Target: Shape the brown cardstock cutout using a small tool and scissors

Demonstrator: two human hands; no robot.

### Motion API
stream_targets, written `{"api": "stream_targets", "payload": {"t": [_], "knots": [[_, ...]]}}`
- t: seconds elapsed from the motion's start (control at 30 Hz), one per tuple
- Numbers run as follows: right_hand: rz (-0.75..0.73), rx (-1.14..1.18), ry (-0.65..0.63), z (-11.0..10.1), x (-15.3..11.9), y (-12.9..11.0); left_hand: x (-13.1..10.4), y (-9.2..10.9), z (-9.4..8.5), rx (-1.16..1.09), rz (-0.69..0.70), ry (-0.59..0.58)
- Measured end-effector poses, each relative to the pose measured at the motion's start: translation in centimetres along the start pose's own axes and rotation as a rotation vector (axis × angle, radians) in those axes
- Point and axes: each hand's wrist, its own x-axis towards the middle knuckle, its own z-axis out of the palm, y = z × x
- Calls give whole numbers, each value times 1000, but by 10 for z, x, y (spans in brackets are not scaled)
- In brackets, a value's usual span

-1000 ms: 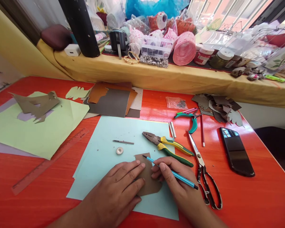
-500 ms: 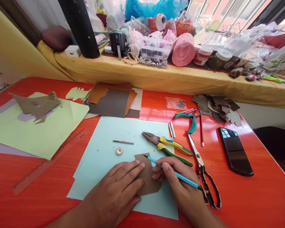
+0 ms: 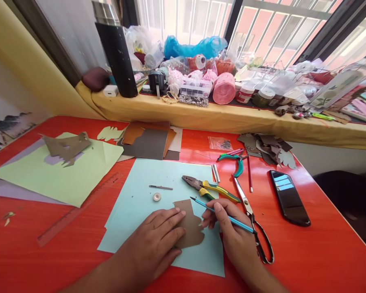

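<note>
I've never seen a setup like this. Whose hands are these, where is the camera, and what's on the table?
There's no robot here: these are a person's bare hands. The view comes from a camera worn on that person's head, looking forward and down. The left hand rests on a brown piece; the right hand holds a blue pen. Beneath lies light blue paper. Also on the red table are yellow-and-green pliers, scissors and a phone.

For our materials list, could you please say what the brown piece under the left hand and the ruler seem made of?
Brown piece: perhaps thin leather or card, judging by its flat, matte surface and crisp edges; I cannot tell which.
Ruler: probably clear plastic, as the red table shows through.
</note>
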Motion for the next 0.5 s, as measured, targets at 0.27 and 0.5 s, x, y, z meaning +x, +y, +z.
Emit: {"api": "stream_targets", "payload": {"t": [0.27, 0.5], "knots": [[-48, 6, 38, -2, 0, -1, 0, 2, -2, 8, 1, 17], [-86, -10, 52, -2, 1, -2, -3, 3, 0, 5, -16, 7]]}}
